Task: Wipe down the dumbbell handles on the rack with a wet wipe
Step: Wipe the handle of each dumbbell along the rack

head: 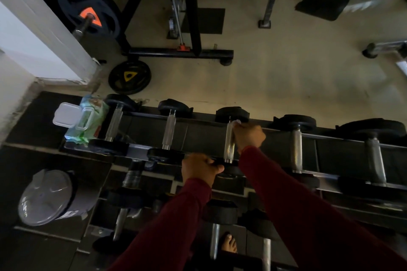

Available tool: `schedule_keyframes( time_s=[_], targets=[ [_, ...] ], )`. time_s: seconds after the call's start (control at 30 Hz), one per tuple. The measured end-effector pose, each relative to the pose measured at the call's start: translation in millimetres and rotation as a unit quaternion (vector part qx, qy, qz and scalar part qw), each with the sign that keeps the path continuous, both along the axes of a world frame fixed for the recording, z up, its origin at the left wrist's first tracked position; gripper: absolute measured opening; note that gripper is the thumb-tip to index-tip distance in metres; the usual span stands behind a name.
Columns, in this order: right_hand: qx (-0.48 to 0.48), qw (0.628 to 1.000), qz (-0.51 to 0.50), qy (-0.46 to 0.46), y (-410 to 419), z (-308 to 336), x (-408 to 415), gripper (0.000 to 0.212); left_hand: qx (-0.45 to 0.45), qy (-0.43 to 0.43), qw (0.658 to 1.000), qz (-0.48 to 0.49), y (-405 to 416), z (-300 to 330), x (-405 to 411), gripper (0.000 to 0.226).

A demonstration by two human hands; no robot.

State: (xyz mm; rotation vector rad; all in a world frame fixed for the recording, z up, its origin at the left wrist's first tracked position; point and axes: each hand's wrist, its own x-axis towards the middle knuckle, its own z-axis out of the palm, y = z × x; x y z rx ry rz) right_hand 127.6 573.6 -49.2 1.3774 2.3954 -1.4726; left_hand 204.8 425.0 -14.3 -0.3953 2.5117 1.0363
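My right hand pinches a wet wipe against the third dumbbell handle; left hand grips its near weight at the rack edge.

Gym floor, seen from above. At eleven o'clock — a black weight plate with an orange marking on a bar; below it, a smaller plate with a yellow marking lying flat. At twelve o'clock, a black bench frame. At eight o'clock — a lidded grey bin.
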Motion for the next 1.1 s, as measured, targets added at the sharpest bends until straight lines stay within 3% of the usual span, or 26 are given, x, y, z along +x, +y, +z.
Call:
schedule_keyframes(
  time_s=[0.07, 0.17, 0.27, 0.33, 0.4, 0.43, 0.53, 0.6, 0.7, 0.93, 1.0, 1.1],
  targets=[
    [-0.108, 0.992, -0.057, -0.035, 9, -3, -4, 0.028, -0.014, 0.005, 1.000, -0.024, -1, -1, -1, 0.022],
    [-0.329, 0.934, -0.139, -0.006, 20, 4, -6, 0.009, -0.022, 0.010, 0.999, -0.031, -1, -1, -2, 0.023],
    [-0.388, 0.912, -0.133, -0.009, 28, 6, -4, 0.011, -0.003, 0.018, 1.000, -0.014, -2, -4, 0, 0.022],
    [-0.326, 0.939, -0.110, -0.017, 26, 6, -5, 0.004, -0.007, 0.019, 1.000, -0.019, -2, -4, 2, 0.021],
    [-0.123, 0.991, -0.021, -0.043, 17, 6, 0, 0.020, -0.014, 0.019, 1.000, -0.019, -2, -4, 2, 0.021],
    [-0.014, 0.999, 0.021, -0.028, 11, 6, 4, 0.028, -0.009, 0.017, 1.000, -0.013, -2, -3, 2, 0.021],
    [0.179, 0.971, 0.124, 0.094, -3, 11, 22, 0.023, 0.004, 0.005, 1.000, 0.016, -2, -1, 2, 0.023],
    [0.253, 0.937, 0.208, 0.122, -4, 7, 30, 0.017, 0.008, -0.005, 1.000, 0.021, -2, -1, 2, 0.023],
    [0.314, 0.888, 0.309, 0.131, -8, -4, 29, 0.021, 0.013, -0.005, 1.000, 0.024, -2, 0, 2, 0.023],
    [0.446, 0.759, 0.474, -0.007, -25, -1, 0, 0.019, 0.017, 0.003, 1.000, 0.021, -2, -1, 2, 0.024],
    [0.425, 0.772, 0.473, 0.008, -17, -4, 3, 0.019, 0.020, -0.003, 1.000, 0.016, -4, -2, 2, 0.024],
    [0.317, 0.870, 0.364, 0.097, 1, -5, 20, 0.024, 0.034, -0.008, 0.999, 0.010, -6, -3, 1, 0.024]
  ],
)
